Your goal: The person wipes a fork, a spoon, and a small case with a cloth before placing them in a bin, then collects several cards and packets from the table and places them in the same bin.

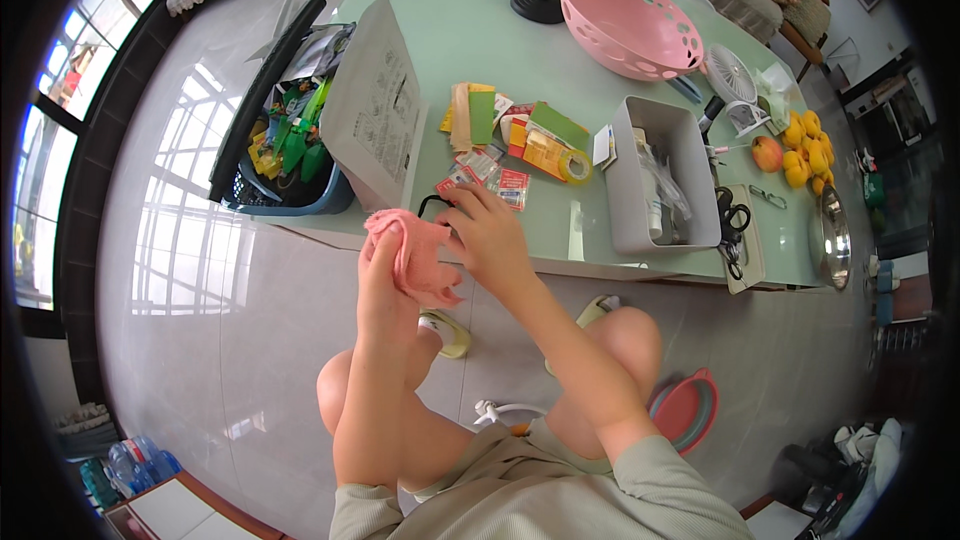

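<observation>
My left hand [382, 270] grips a folded pink terry cloth [424, 259] just off the table's front edge, its loose corner hanging down. Close beside it, my right hand [486, 232] has its fingers bent around a thin black curved piece [430, 200]. The cloth and fingers hide most of that piece, so I cannot tell what it belongs to. Beyond the right hand, small red-and-clear packets [512, 187] lie on the glass-topped table [480, 30]. Behind them are green and yellow cards [559, 125] and a roll of clear tape [576, 166].
A blue basket [300, 201] of plastic toys and a propped-up grey bag [381, 112] stand left. To the right are a grey bin [660, 236], black scissors [731, 217], a peach [766, 154] and a metal bowl [831, 236]. A pink perforated bowl [626, 22] sits farther back.
</observation>
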The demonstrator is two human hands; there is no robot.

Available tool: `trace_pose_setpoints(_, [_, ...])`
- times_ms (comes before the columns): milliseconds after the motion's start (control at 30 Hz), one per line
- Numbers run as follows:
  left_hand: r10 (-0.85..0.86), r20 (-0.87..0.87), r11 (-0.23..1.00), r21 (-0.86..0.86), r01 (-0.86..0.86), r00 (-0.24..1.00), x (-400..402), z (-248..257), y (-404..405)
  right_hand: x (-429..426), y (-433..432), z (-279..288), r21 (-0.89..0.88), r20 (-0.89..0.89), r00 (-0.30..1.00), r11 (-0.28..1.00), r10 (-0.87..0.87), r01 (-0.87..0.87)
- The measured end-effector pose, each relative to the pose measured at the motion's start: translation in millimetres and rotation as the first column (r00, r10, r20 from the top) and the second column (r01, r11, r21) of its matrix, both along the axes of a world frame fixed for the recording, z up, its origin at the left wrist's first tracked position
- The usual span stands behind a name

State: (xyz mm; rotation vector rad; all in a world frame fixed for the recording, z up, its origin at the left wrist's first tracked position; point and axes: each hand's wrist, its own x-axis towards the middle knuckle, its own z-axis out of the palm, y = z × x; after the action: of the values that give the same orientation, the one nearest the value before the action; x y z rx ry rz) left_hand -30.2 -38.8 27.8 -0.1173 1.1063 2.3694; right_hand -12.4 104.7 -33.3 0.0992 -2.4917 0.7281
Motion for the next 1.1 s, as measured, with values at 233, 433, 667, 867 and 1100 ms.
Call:
trace_pose_setpoints(233, [-0.125, -0.103, 0.947, -0.309, 0.087, 0.987, 9, 19, 23, 18, 16, 24, -0.143, -0.104, 0.991, 0.987, -0.09, 0.075])
trace_pose_setpoints(433, [-0.221, -0.155, 0.963, -0.19, 0.19, 0.963, 23, 15, 48, 50, 44, 65, -0.229, -0.191, 0.958, 0.959, -0.215, 0.169])
trace_pose_setpoints(667, [-0.172, -0.206, 0.969, -0.213, 0.128, 0.963, 38, 19, 73, 86, 93, 91, -0.219, -0.395, 0.842, 0.928, -0.366, 0.301])
trace_pose_setpoints(867, [-0.188, -0.254, 0.968, -0.21, 0.136, 0.949, 44, 12, 93, 98, 130, 87, -0.083, -0.396, 0.766, 0.851, -0.506, 0.519])
trace_pose_setpoints(1100, [-0.177, -0.148, 0.973, -0.179, 0.149, 0.973, 43, 4, 101, 93, 110, 83, -0.076, -0.296, 0.88, 0.927, -0.372, 0.367])
